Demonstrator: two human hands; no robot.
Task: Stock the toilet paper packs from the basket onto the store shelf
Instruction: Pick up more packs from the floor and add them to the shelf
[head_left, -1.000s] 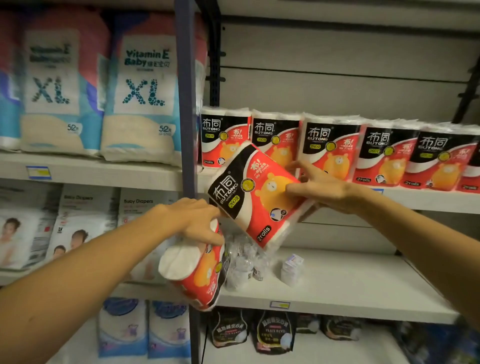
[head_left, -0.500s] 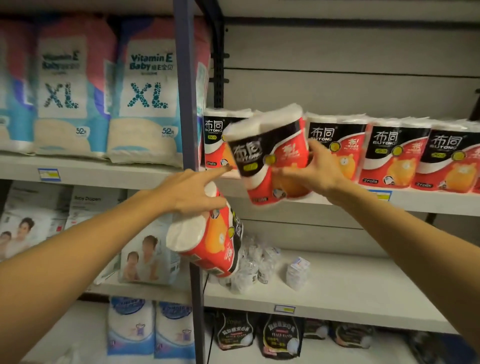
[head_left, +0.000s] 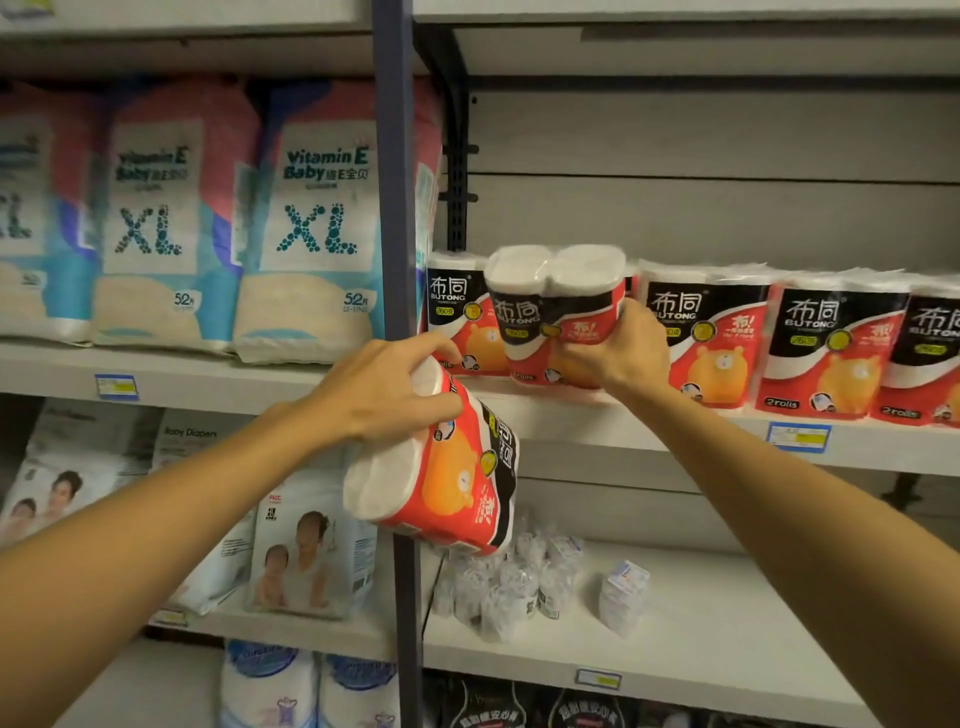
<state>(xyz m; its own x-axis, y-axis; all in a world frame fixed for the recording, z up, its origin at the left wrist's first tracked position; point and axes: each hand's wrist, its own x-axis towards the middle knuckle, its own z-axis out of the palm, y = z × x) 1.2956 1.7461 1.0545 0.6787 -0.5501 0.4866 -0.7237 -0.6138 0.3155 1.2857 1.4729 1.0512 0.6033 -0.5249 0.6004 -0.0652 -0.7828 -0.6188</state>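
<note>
While right hand (head_left: 621, 348) fingers clamp upright pack (head_left: 558, 312) on shelf (head_left: 649, 428), left hand (head_left: 384, 389) fingers grip tilted pack (head_left: 447, 483).

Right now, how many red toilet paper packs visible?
6: four standing on the shelf, one upright in the right hand at the shelf front, one tilted in the left hand. Others may be hidden.

Toilet paper packs (head_left: 709, 338): "BUTONG", "2rolls"; diaper bags (head_left: 317, 223): "Vitamin E Baby", "XL".
</note>
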